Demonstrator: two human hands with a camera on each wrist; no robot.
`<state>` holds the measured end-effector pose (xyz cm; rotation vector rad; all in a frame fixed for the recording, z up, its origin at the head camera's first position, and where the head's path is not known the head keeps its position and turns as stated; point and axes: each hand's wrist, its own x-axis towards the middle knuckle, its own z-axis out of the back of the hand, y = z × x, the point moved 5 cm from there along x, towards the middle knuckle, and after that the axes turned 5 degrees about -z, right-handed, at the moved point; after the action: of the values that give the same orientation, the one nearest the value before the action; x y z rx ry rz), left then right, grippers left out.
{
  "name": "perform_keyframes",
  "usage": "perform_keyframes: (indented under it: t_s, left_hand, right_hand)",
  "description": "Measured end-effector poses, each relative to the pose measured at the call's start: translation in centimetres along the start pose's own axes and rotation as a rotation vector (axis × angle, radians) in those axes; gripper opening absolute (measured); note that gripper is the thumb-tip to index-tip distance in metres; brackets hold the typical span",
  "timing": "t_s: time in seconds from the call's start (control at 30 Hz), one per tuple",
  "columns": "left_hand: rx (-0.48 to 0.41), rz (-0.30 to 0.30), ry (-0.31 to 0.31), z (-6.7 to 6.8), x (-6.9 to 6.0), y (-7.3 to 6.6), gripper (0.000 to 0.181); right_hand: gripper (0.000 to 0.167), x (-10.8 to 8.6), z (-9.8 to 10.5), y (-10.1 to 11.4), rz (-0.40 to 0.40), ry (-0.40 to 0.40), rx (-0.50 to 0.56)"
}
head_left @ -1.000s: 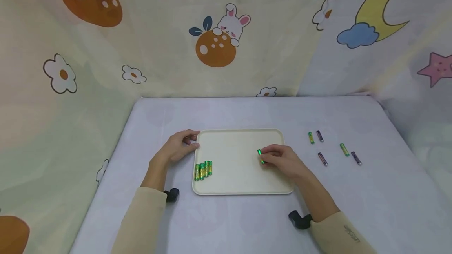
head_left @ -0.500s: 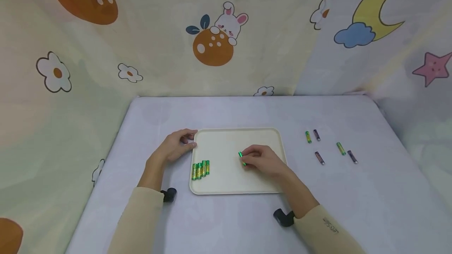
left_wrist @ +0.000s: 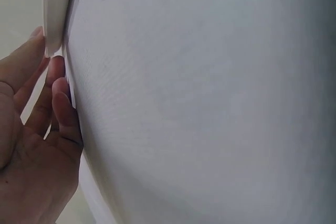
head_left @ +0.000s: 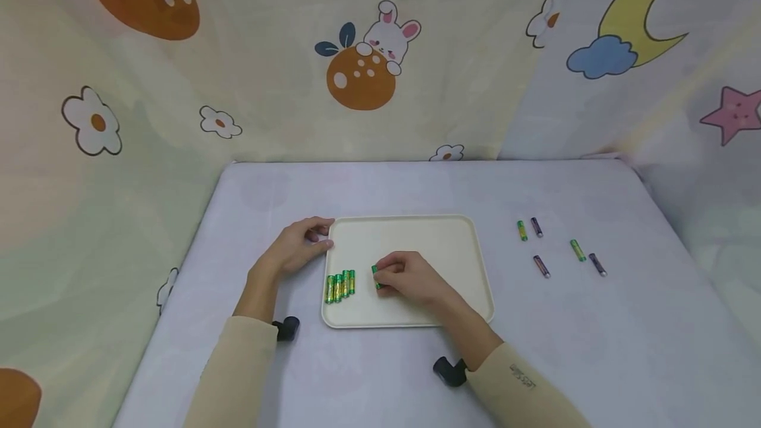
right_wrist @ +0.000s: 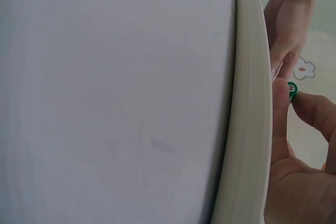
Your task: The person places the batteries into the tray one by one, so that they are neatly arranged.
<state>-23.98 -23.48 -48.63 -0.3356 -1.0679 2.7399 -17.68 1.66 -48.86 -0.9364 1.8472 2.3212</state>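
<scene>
A green-and-yellow battery [head_left: 376,276] is pinched between the thumb and fingers of my right hand [head_left: 411,277], over the white tray [head_left: 440,243]. Its round end shows between thumb and fingertip in the right wrist view. Several matching batteries [head_left: 338,287] stand side by side in a row along the tray's left part, just left of the held one. At the tray's upper left corner my left hand [head_left: 299,246] holds the rim. The left wrist view has the thumb [left_wrist: 29,51] against the tray wall [left_wrist: 56,9], with curled fingers beside the corner.
On the white-covered table [head_left: 380,375], right of the tray, lie two green-and-yellow batteries [head_left: 578,250] and several dark batteries [head_left: 542,267], spaced apart. A patterned cloth wall [head_left: 267,51] stands behind the table. Each wrist bears a black camera mount [head_left: 450,371].
My right hand has moved left across the tray with the battery, nearing the row. The left hand stays at the corner; the row and loose batteries have not moved.
</scene>
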Motion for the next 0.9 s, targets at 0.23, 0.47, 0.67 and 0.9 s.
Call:
perform_keyframes:
  t_s: [0.23,0.47,0.67,0.9]
  left_hand:
    - [-0.004,0.001,-0.006,0.1,0.0,-0.2,0.052]
    - [-0.015,0.011,-0.004,0.0,-0.2,0.0,0.053]
    - [-0.036,0.001,-0.004,0.0,-0.3,0.0,0.052]
    - [-0.031,-0.006,-0.006,0.1,-0.3,0.0,0.052]
  right_hand:
    - [0.029,0.2,-1.3,0.5,0.031,-0.011,-0.116]
    - [0.025,0.5,-2.0,0.6,0.081,-0.074,-0.282]
    - [0.028,0.2,-2.0,0.8,0.103,-0.078,-0.316]
    - [0.027,-0.2,-1.4,0.9,0.097,-0.079,-0.314]
